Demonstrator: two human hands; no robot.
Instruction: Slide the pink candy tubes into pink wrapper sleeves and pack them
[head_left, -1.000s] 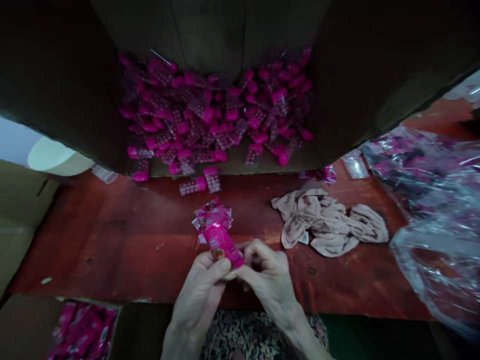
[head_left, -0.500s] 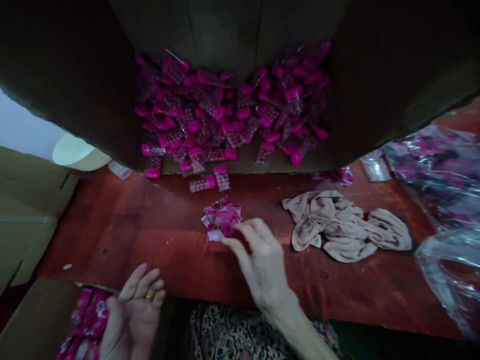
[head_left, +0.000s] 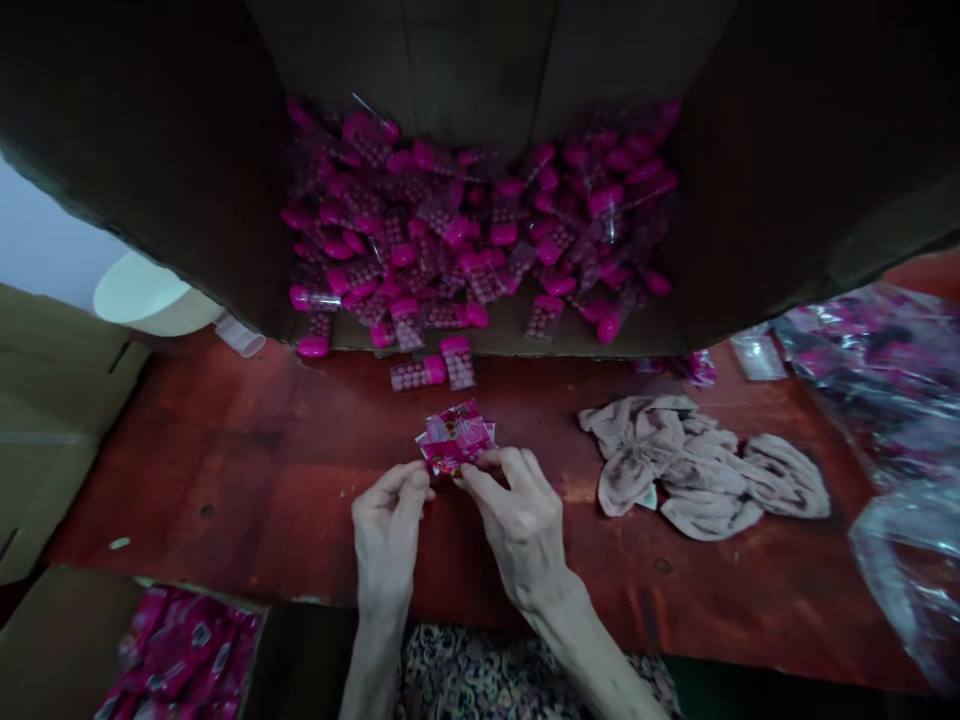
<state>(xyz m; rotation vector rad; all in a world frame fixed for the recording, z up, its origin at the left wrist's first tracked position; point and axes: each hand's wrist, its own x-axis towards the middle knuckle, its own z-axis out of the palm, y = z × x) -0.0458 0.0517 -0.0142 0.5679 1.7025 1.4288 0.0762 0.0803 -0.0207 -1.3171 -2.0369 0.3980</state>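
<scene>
A small pile of pink printed packets (head_left: 459, 432) lies on the red table. My right hand (head_left: 521, 510) is at the pile's lower right edge, its thumb and fingers pinched on a pink packet. Just left of it, my left hand (head_left: 390, 515) has its thumb pressed to its fingers below the pile; what they hold, if anything, is too small to make out. Behind the pile, two clear tubes of pink balls with pink caps (head_left: 457, 362) rest in front of the big carton.
The large open carton (head_left: 480, 60) holds many pink-capped tubes. A crumpled cloth (head_left: 705, 465) lies right of my hands, with plastic bags (head_left: 892, 350) beyond. A box of pink packets (head_left: 184, 650) stands lower left, and a pale round container (head_left: 150, 295) is at the back left.
My left hand has moved from over the lower-left box to the pile, and its open fingers have closed. My right hand has stayed near the pile. The view has shifted slightly.
</scene>
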